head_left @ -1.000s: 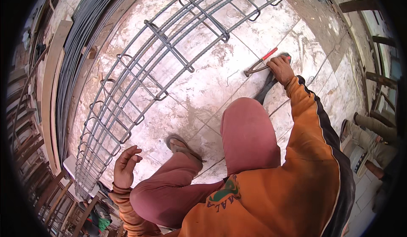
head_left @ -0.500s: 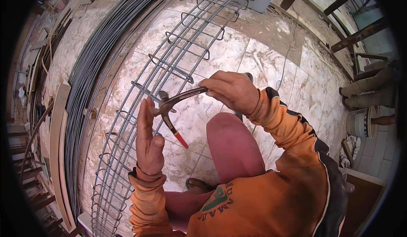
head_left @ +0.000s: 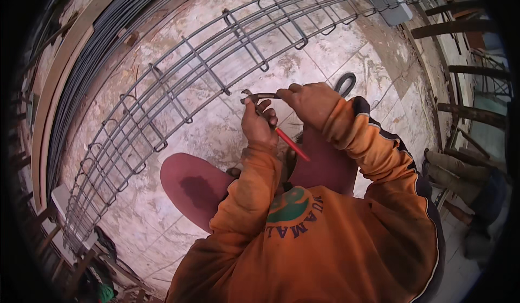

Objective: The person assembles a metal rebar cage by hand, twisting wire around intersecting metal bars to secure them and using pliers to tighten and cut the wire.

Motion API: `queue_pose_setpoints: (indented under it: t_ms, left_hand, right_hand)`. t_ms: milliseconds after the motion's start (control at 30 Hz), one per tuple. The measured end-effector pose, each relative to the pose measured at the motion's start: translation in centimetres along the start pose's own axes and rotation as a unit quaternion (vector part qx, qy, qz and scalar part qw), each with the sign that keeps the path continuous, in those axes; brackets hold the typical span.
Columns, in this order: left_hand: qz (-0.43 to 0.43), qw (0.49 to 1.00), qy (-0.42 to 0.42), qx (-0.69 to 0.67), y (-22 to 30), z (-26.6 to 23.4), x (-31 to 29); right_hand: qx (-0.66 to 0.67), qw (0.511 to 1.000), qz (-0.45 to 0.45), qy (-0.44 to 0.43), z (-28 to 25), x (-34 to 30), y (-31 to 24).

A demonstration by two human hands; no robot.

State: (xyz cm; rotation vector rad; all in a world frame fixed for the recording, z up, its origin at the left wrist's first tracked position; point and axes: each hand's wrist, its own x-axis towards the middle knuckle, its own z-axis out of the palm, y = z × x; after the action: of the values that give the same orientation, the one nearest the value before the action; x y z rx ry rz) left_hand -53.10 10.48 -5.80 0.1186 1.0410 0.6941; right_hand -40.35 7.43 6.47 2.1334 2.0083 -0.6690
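Note:
A pair of end-cutting pincers (head_left: pixel 292 144) with a red-sleeved handle is spread between my two hands, over my lap. My left hand (head_left: pixel 259 123) has its fingers closed around the tool close to its jaws. My right hand (head_left: pixel 314 105) grips the other handle, dark and bare of a sleeve. Just beyond my right wrist shows a dark loop (head_left: pixel 345 84), like bundled wire; whether that hand holds it, I cannot tell. Ahead of both hands lies a long rebar cage (head_left: pixel 208 71) of straight bars and square stirrups, which neither hand touches.
Behind the cage runs a thick bundle of loose steel rods (head_left: pixel 103 48), with wooden planks (head_left: pixel 70 81) alongside. A pale block (head_left: pixel 398 15) sits under the cage's far right end, another (head_left: pixel 60 197) at its left end. Another person's legs (head_left: pixel 455 176) are at the right.
My left hand, flat beside the pincers' head before, has moved right and closed on them. The pincers came closer to my body. My view turned, and the cage now lies more crosswise.

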Motion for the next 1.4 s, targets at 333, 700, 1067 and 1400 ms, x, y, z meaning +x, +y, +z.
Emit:
queue_pose_setpoints:
  t_ms: [333, 700, 1067, 1400]
  left_hand:
    - [0.056, 0.998, 0.014, -0.031, 2.1, -3.0, 2.3]
    - [0.039, 0.991, -0.004, -0.126, 2.9, -3.6, 5.2]
    - [-0.045, 0.938, -0.029, -0.342, 3.5, -2.2, 5.8]
    - [-0.042, 0.888, -0.085, -0.449, 5.5, -0.5, 5.8]
  right_hand:
    - [-0.161, 0.983, -0.081, -0.037, -1.7, 5.8, -5.2]
    - [-0.318, 0.938, -0.122, -0.06, -0.8, 10.1, -9.4]
    - [-0.406, 0.892, -0.163, -0.117, -1.8, 13.3, -11.7]
    - [-0.393, 0.897, -0.171, -0.111, -2.5, 13.9, -12.8]
